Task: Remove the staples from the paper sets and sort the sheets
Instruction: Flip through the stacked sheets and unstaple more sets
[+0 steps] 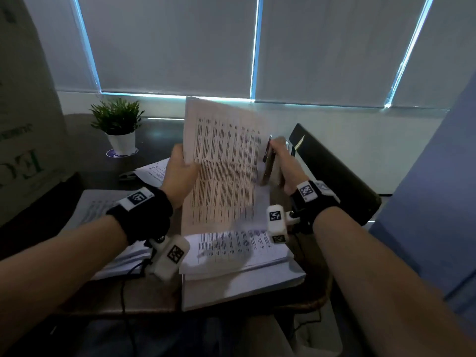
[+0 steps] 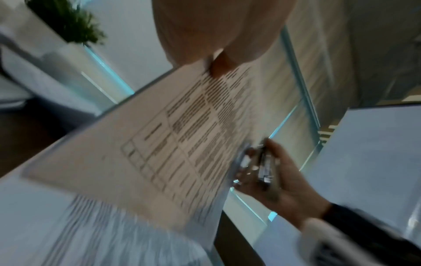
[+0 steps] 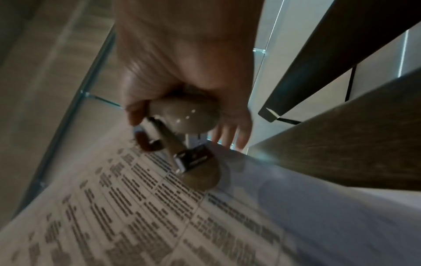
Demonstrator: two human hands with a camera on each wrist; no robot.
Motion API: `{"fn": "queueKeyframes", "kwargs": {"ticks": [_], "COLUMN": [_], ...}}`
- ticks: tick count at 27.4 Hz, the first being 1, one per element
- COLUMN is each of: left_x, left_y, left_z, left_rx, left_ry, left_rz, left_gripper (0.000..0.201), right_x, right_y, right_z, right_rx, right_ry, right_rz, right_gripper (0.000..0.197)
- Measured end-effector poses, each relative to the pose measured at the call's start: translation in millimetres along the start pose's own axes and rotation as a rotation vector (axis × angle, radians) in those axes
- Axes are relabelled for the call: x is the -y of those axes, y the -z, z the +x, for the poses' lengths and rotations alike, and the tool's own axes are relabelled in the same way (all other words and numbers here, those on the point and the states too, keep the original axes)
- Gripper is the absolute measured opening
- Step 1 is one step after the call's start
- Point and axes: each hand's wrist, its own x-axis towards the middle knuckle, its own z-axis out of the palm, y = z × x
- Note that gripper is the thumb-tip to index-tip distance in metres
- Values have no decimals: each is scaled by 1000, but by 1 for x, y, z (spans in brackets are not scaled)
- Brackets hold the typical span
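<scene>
The left hand (image 1: 180, 173) pinches the left edge of a printed sheet (image 1: 224, 168), thumb on the printed face and fingers behind it, holding the sheet upright above the table (image 1: 144, 300). The sheet carries a table of dark text in columns; its lower edge hangs just over a stack of printed papers (image 1: 239, 256) lying at the near edge of the table.

The right hand (image 1: 284, 166) is curled round a staple remover (image 1: 269, 161) with tan grips and metal jaws, just beside the right edge of the lifted sheet. In the right wrist view the remover's (image 3: 189, 144) metal tip sits at the sheet's (image 3: 136, 207) edge; whether it touches the paper is blurred.

A second paper pile (image 1: 103, 210) lies under the left wrist toward the table's left side, and more loose sheets (image 1: 154, 171) rest farther back. A small potted plant (image 1: 118, 124) stands at the far left corner, and a dark chair back (image 1: 332, 171) rises beside the right edge.
</scene>
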Motion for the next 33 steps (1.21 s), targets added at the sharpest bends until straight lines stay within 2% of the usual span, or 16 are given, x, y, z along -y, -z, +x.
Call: {"fn": "queueKeyframes", "kwargs": {"ticks": [2, 4, 6, 8, 10, 12, 15, 16, 17, 19, 21, 24, 26, 30, 33], "left_x": [-19, -20, -1, 24, 33, 21, 0, -6, -10, -17, -24, -28, -25, -22, -20], "left_y": [-2, -10, -20, -29, -32, -34, -36, -39, -41, -47, -52, -58, -60, -64, -64], "left_z": [8, 12, 11, 3, -1, 10, 32, 38, 42, 48, 50, 50, 53, 59, 63], "left_rx": [-86, -182, -253, -196, -139, -153, -147, -121, -95, -51, -13, 29, 34, 66, 57], "left_ry": [-140, -182, -126, -26, 7, -52, -181, -198, -209, -237, -266, -293, -304, -308, -294], "left_rz": [-67, -165, -212, -192, -154, -72, 133, 186, 219, 234, 238, 263, 278, 310, 301], "left_gripper": [21, 17, 19, 22, 20, 17, 11, 11, 12, 12, 12, 14, 14, 16, 23], "right_x": [25, 33, 15, -17, -29, -9, 61, 86, 106, 139, 156, 160, 162, 166, 167], "right_y": [-5, -17, -21, -17, -11, -13, -29, -37, -44, -54, -63, -74, -80, -90, -92], "right_z": [-5, -13, -19, -24, -27, -24, -17, -15, -11, -1, 7, 13, 18, 27, 32], "right_rx": [119, 87, -7, -70, -130, -276, -503, -508, -473, -385, -341, -331, -328, -350, -339], "right_ry": [95, 228, 290, 235, 230, 404, 832, 925, 950, 929, 852, 769, 762, 766, 740], "right_rz": [7, 26, -33, -74, -98, -140, -207, -167, -91, 0, -25, -74, -37, -40, -21], "right_gripper": [59, 48, 32, 23, 28, 34, 29, 28, 26, 21, 23, 30, 33, 25, 30]}}
